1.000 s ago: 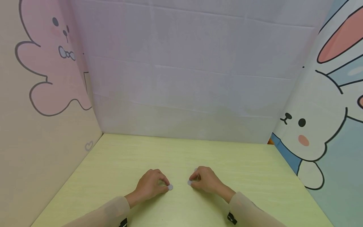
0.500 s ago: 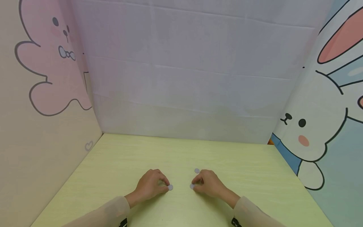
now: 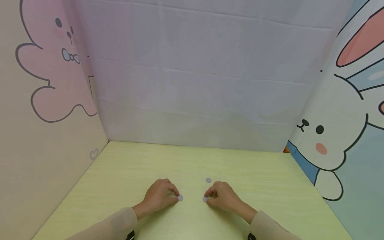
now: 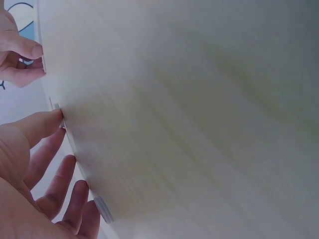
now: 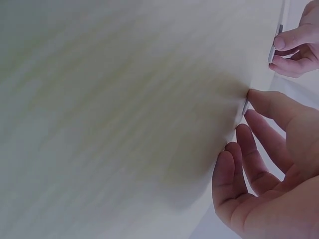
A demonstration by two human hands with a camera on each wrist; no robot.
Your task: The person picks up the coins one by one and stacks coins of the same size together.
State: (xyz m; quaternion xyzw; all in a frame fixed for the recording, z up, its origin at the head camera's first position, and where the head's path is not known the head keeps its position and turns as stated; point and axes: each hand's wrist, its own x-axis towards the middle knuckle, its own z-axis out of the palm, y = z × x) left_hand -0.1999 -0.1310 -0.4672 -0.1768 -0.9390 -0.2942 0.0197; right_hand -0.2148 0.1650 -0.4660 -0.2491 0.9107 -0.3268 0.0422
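Observation:
My left hand (image 3: 160, 195) rests low on the table, its thumb and index finger pinching the edge of a small grey coin-like disc (image 3: 180, 198). To the right, my right hand (image 3: 223, 197) pinches a similar disc (image 3: 205, 199) between thumb and index finger. A third disc (image 3: 208, 180) lies flat just beyond the right fingertips, touched by neither hand. In the left wrist view another grey disc (image 4: 103, 210), with a layered edge, sits beside the little finger of the left hand; the head view hides it. The right wrist view shows the pinched disc (image 5: 245, 106) edge-on.
A pale yellow-green table (image 3: 144, 160) lies under both hands. A white cloth (image 3: 195, 83) closes off the back. Printed panels stand at the sides, a pink figure (image 3: 60, 76) on the left and a rabbit (image 3: 336, 140) on the right.
The right hand has slid its disc nearer to me and slightly right. The third disc, partly covered before, now shows fully. The left hand has stayed still.

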